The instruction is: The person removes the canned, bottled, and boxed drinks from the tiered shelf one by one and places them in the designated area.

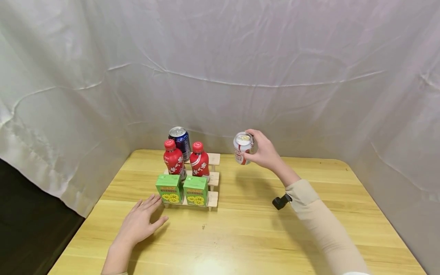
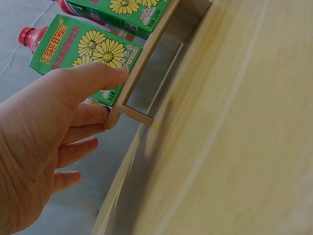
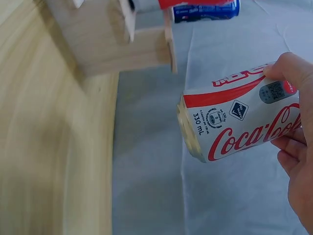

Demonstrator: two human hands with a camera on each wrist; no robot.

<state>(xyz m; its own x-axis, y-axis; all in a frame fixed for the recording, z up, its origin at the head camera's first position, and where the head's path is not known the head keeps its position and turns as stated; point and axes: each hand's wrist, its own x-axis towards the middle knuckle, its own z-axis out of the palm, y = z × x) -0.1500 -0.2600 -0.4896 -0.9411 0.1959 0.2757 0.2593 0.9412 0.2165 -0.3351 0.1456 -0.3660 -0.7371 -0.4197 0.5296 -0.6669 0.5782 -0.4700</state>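
Note:
My right hand (image 1: 265, 151) grips a white and red Coca-Cola can (image 1: 242, 148) near its top, holding it above the table to the right of a stepped wooden rack (image 1: 213, 178). In the right wrist view the can (image 3: 239, 115) hangs clear of the tabletop. My left hand (image 1: 141, 221) is by the rack's front left corner, fingers fairly straight, close to a green drink carton (image 1: 170, 190). A second green carton (image 1: 196, 192) shares the front step. Two red bottles (image 1: 200, 162) stand on the middle step, and a dark blue can (image 1: 180, 142) on the back step.
The wooden table (image 1: 247, 233) has rounded back corners. Grey cloth (image 1: 268, 103) hangs behind and along both sides. On the back step, bare wood (image 1: 214, 158) shows to the right of the blue can. A black strap piece (image 1: 282, 201) sits at my right wrist.

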